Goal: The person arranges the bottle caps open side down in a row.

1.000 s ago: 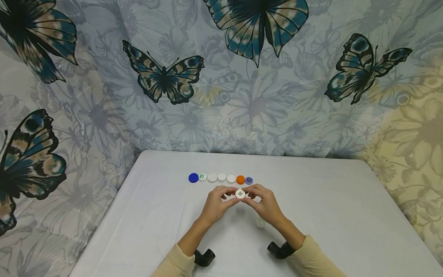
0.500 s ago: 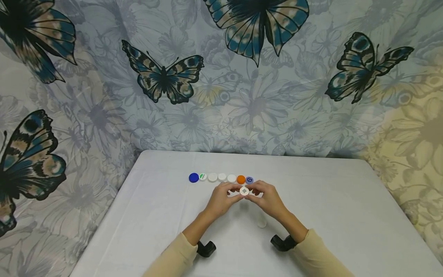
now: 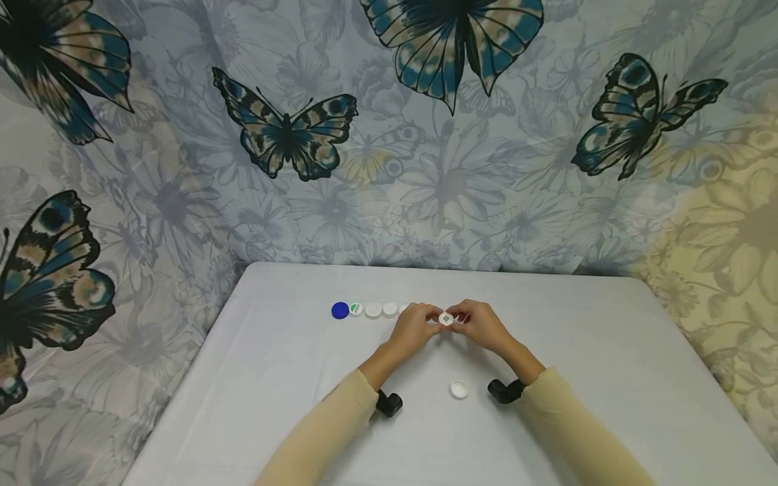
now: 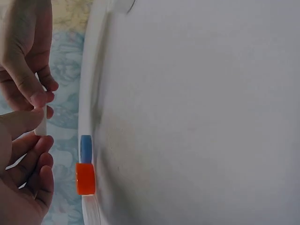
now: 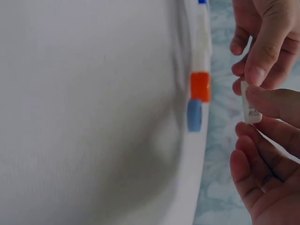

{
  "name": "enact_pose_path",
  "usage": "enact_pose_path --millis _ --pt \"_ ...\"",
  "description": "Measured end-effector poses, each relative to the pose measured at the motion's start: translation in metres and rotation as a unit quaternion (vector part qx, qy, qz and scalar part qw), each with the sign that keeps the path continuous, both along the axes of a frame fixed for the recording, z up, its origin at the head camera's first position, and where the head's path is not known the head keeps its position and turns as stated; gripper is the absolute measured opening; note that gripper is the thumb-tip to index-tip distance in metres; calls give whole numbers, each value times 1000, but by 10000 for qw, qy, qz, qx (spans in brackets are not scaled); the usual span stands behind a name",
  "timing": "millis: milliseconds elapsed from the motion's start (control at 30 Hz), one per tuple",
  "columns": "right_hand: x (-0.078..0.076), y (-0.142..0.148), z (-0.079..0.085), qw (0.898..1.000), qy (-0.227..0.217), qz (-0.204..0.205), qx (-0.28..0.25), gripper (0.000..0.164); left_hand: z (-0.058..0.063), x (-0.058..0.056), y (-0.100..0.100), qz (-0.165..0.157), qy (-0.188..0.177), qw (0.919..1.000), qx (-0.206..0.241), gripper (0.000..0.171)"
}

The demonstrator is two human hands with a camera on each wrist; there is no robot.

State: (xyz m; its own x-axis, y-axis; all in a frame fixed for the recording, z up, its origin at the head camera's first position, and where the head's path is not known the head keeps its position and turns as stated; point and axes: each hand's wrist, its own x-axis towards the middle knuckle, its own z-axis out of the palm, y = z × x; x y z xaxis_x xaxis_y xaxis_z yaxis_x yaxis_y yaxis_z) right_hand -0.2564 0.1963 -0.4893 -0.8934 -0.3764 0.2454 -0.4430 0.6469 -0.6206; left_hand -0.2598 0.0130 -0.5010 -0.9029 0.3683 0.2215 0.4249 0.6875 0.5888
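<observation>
Between both hands, over the far part of the table, is a small white bottle cap [image 3: 446, 318] with a grey diamond mark on its face. My left hand [image 3: 413, 328] pinches one side of it and my right hand [image 3: 484, 327] the other, thumbs and fingertips meeting at its rim. Dark print shows on the side of the white cap [image 5: 251, 105] in the right wrist view. Just beyond the hands lie an orange cap [image 4: 85, 179] and a light blue cap [image 4: 86, 149], both hidden behind the hands in the head view.
A row continues leftward with several white caps [image 3: 373, 311], one white cap with a green mark [image 3: 356, 310] and a dark blue cap [image 3: 340, 310] at its end. Nearer the person, a lone white cap [image 3: 458, 390] lies on the white-covered table [image 3: 243, 405].
Both hands have moved forward and to the right with the white bottle cap, up to the right end of the row. The lone white cap between the forearms has come into fuller view.
</observation>
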Motion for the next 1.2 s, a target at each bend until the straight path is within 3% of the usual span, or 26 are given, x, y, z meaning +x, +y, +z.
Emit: enact_pose_path --millis 267,533,800,933,1033,1133,1200 --pt "-22 13 -10 9995 -306 -43 77 24 -2 -24 23 29 -192 9966 -795 23" --pt "-36 18 -17 9970 -664 -282 295 26 -7 -36 38 43 -245 9917 -1258 25" --pt "-45 15 -18 9946 -636 -311 753 29 -9 -40 43 48 184 9827 -1841 21" --pt "-39 14 -14 9926 -825 -350 821 31 -9 -35 36 -15 355 9836 -1768 25" --pt "-26 16 -5 9928 -773 -370 837 30 -7 -28 31 -102 451 9866 -1564 30" --pt "-7 18 8 9948 -631 -377 700 28 -1 -20 25 -247 407 9911 -1247 31" --pt "6 19 14 9962 -554 -331 579 26 3 -14 21 -357 139 9950 -922 30"
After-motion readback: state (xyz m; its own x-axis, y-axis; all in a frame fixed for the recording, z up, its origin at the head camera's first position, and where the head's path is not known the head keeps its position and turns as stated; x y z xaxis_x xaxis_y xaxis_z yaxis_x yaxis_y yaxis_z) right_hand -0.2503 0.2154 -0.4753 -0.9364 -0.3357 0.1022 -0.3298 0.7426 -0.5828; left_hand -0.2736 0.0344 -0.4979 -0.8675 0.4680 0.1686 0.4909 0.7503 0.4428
